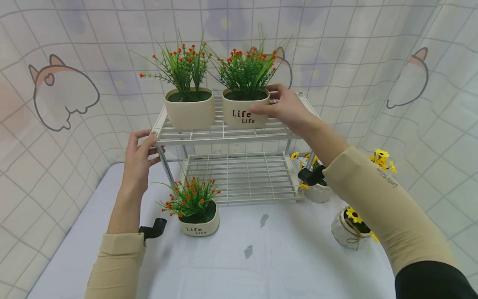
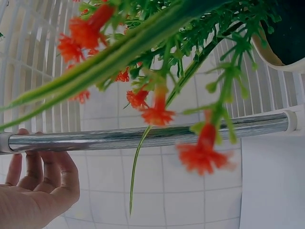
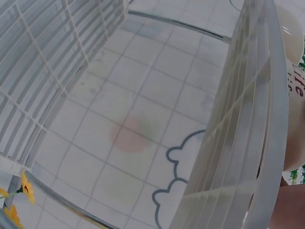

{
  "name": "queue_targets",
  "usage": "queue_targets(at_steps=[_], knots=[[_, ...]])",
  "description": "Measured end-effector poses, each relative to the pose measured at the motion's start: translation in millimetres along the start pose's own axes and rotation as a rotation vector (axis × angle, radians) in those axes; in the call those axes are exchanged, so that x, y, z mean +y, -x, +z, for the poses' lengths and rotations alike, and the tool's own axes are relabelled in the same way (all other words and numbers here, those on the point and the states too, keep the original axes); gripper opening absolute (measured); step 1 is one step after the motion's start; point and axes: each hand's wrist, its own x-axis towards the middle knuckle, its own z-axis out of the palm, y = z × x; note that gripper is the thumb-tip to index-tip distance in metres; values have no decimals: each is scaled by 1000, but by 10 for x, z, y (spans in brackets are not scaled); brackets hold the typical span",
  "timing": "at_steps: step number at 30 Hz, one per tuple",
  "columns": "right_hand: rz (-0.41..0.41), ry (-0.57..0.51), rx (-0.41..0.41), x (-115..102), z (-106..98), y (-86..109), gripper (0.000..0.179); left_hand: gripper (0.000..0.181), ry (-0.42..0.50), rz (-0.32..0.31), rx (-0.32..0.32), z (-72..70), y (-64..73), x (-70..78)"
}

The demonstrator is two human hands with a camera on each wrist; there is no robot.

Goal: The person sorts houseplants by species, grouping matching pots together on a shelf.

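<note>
On the upper shelf of a white two-tier rack [image 1: 216, 141] stand two cream pots of red-flowered artificial plants. My right hand [image 1: 285, 107] grips the right pot [image 1: 239, 118], marked "Life", thumb on its front and fingers at its right side. The left pot [image 1: 190, 114] stands beside it, untouched. My left hand [image 1: 137, 160] holds the rack's upper left front corner, its fingers around the top of the metal post [image 2: 95, 140]. In the right wrist view, the shelf hides most of the right hand [image 3: 290, 205].
A third red-flowered pot [image 1: 199, 226] stands on the white table [image 1: 291, 257] before the rack's lower shelf [image 1: 246, 176]. Two white pots with yellow flowers, one farther back [image 1: 318, 193] and one nearer [image 1: 345, 232], stand to the right. A patterned curtain [image 1: 123, 25] hangs behind.
</note>
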Motion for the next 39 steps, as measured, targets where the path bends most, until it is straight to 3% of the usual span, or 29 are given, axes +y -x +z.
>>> queue_targets(at_steps=[11,22,28,39], knots=[[-23,-15,-8,1,108,-100,97,34,30,-8,2,-14,1,10],[-10,26,14,-36,83,-20,95,32,2,-5,7,-6,-8,-5],[-90,115,83,4,15,136,87,33,18,-11,0,-13,-6,0],[-247,87,107,186,128,665,72,29,50,-21,-9,-17,-5,6]])
